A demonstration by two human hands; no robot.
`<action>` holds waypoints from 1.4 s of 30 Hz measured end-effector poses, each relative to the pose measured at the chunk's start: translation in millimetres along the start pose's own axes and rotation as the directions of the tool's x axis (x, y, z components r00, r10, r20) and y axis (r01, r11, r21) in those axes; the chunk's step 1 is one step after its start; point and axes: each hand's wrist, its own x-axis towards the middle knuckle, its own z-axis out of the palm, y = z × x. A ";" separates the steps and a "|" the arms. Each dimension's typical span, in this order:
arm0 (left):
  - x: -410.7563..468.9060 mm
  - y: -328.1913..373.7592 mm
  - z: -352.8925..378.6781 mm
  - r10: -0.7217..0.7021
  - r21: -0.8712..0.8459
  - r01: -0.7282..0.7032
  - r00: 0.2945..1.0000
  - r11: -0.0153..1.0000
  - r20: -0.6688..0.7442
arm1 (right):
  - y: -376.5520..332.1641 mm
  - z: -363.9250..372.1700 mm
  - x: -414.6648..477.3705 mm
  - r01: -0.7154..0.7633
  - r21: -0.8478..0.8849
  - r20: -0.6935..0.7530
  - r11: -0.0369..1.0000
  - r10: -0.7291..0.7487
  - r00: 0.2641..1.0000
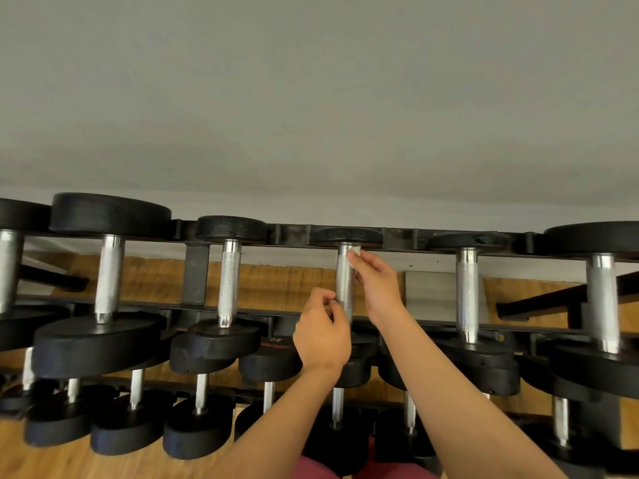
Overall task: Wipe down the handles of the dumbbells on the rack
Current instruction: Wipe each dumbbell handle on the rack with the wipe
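Nearest, a strip of dark red clothing (311, 470) sits at the bottom edge, and two bare forearms reach up from it over the lower row of dumbbells (200, 423). The left hand (321, 335) is at the near end of one knurled steel handle (344, 281) on the rack's upper tier. Its fingers (326, 299) are curled close against the handle's left side, but whether they grip it cannot be told. Farther along, the right hand (378, 285) pinches a small white wipe (356, 251) between thumb and fingers (358, 262), pressed to the handle's far end just below the black head (345, 236). Behind runs the black rack (397, 235) rail, with wooden floor (276, 281) beneath and a grey wall (311, 98) beyond.
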 end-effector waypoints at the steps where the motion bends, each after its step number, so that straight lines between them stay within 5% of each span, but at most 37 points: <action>1: -0.3 0.1 -0.4 -0.001 -0.001 0.001 1.000 1.000 0.001 | -0.8 -2.0 -0.8 0.003 -0.008 0.015 1.000 -0.003 1.000; 9: 0.1 -0.9 -1.2 -0.006 0.007 0.006 1.000 1.000 0.010 | 5.9 -7.5 -7.4 0.139 -0.107 -0.067 0.984 -0.147 0.987; 22: 0.3 -1.1 -1.3 -0.001 -0.003 0.001 1.000 1.000 0.010 | -5.8 12.4 -0.1 -0.034 -0.067 -0.044 0.997 0.031 0.999; 27: 0.3 -0.3 -1.7 0.001 -0.004 -0.001 1.000 1.000 0.008 | -0.3 9.2 -2.7 0.007 0.011 -0.164 1.000 -0.005 0.986; 31: -0.1 -0.4 -1.6 0.006 -0.005 -0.006 1.000 1.000 0.000 | -2.3 9.6 -3.2 -0.045 0.010 -0.070 0.999 0.045 0.996; 42: -0.8 -0.2 -1.8 0.022 0.000 -0.022 1.000 1.000 -0.009 | -4.5 1.6 1.6 -0.043 -0.014 -0.130 0.999 0.041 0.991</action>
